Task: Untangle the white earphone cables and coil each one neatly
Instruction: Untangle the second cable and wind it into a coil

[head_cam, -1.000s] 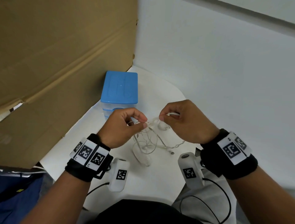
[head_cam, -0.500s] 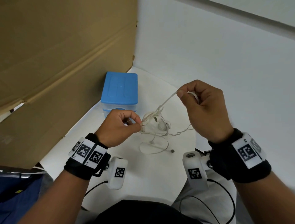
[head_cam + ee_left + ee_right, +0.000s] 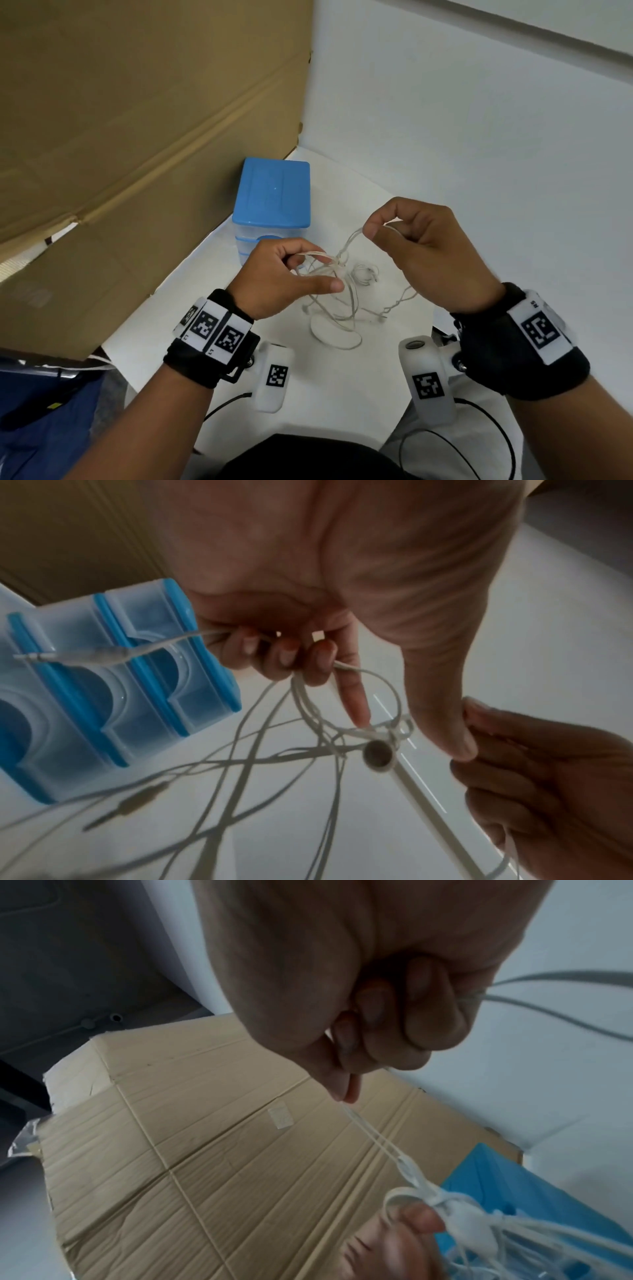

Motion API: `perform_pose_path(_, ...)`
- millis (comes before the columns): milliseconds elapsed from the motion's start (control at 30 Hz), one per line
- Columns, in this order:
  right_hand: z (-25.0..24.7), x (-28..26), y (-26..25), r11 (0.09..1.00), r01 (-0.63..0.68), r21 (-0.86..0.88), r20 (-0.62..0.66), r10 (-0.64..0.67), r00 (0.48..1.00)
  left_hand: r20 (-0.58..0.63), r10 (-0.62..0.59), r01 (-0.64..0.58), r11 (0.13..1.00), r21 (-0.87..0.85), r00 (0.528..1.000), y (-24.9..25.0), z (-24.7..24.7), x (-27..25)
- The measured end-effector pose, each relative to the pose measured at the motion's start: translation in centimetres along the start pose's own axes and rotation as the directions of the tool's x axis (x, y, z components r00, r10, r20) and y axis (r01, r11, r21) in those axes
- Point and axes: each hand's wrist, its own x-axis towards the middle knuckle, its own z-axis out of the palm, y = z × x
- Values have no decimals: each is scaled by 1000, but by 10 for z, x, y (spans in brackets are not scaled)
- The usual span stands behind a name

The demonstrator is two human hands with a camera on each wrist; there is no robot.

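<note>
The tangled white earphone cables hang between both hands above the white table, with loose loops lying on it. My left hand grips a bundle of strands in its curled fingers; a jack plug sticks out past them, and an earbud dangles by the knot. My right hand pinches a doubled strand between thumb and forefinger, up and to the right of the knot. The strand runs down to the left hand's thumb.
A small drawer box with a blue lid stands just behind the left hand. A large cardboard sheet walls off the left side, and a white wall rises behind. Black wrist-camera leads hang at the near table edge.
One second ago the hands were together at the knot. The right hand then pulled a strand up and right, and has now come back down a little towards the left hand.
</note>
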Motion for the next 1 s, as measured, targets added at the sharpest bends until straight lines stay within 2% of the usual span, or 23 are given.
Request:
perform_pose_path(100, 0, 3, -3, 999, -8, 33, -7, 8, 1000, -30, -9, 12, 995, 96, 1000, -2, 3, 2)
perform_pose_path(367, 7, 9, -7, 989, -52, 137, -6, 53, 999, -55, -22, 24, 999, 35, 998, -8, 6, 4)
perform_pose_path(467, 10, 10, -9, 985, -60, 161, 6, 59, 998, -50, -44, 44, 999, -1, 998, -8, 9, 4)
perform_pose_path(567, 12, 11, -8, 980, -57, 192, 19, 55, 998, 7, -69, 69, 996, -64, 998, -16, 16, 6)
perform_pose_path(733, 14, 13, -1, 990, 8, 140, -49, -1, 999, 49, -99, 107, 974, -200, 994, -13, 26, 4)
perform_pose_path(867, 14, 12, 3, 975, -54, 215, -67, 70, 995, 8, -113, 112, 971, -212, 994, -11, 25, 5)
perform_pose_path(1000, 11, 9, 3, 957, -120, 266, -75, 144, 987, -2, -78, 76, 968, -240, 997, -12, 24, 8)
